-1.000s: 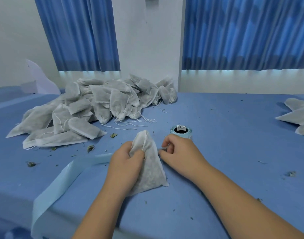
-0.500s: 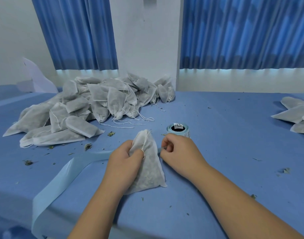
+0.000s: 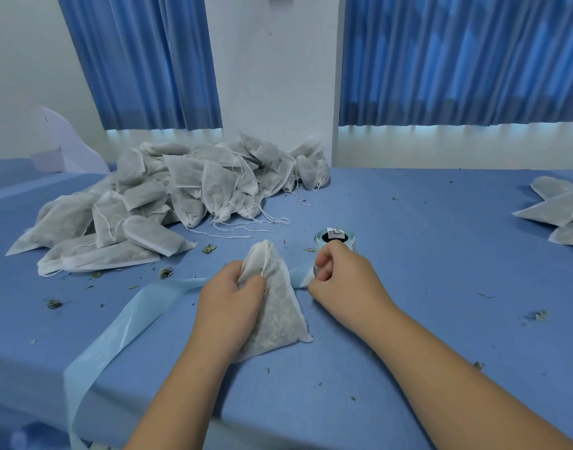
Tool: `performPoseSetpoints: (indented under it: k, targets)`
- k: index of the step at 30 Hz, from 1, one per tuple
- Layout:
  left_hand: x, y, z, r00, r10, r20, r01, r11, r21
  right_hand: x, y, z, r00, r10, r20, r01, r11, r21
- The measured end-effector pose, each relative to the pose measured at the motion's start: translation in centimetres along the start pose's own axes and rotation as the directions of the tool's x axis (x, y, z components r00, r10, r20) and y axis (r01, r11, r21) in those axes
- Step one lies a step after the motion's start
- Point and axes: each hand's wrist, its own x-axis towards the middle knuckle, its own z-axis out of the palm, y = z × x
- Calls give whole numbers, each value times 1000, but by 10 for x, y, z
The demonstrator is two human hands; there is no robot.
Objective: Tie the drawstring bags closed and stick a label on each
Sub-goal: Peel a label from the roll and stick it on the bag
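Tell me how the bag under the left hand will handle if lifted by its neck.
The bag is probably floppy: its thin cloth creases where the left hand grips it. Likely light, since the filling looks like loose dried leaf. Unlikely to roll; it lies flat and wedge-shaped on the table.

Label roll (image 3: 335, 239): small dark print on top label, illegible.
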Motion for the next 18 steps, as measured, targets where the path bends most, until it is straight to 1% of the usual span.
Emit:
performPoseSetpoints:
  k: [4,14,18]
  targets:
    - [0,-2,-1,1000,12,-2,-12,1000,-8,-1,-1,-1,1000,30,-9,-30,1000,-2]
    - [2,-4,0,1000,0,-8,-1,1000,-19,0,3,-4,996,65,66,-67,998,19]
    - [2,-4,0,1000,10,-9,-10,1000,-4,-2,7,-9,992,56,112,-52,998,-37]
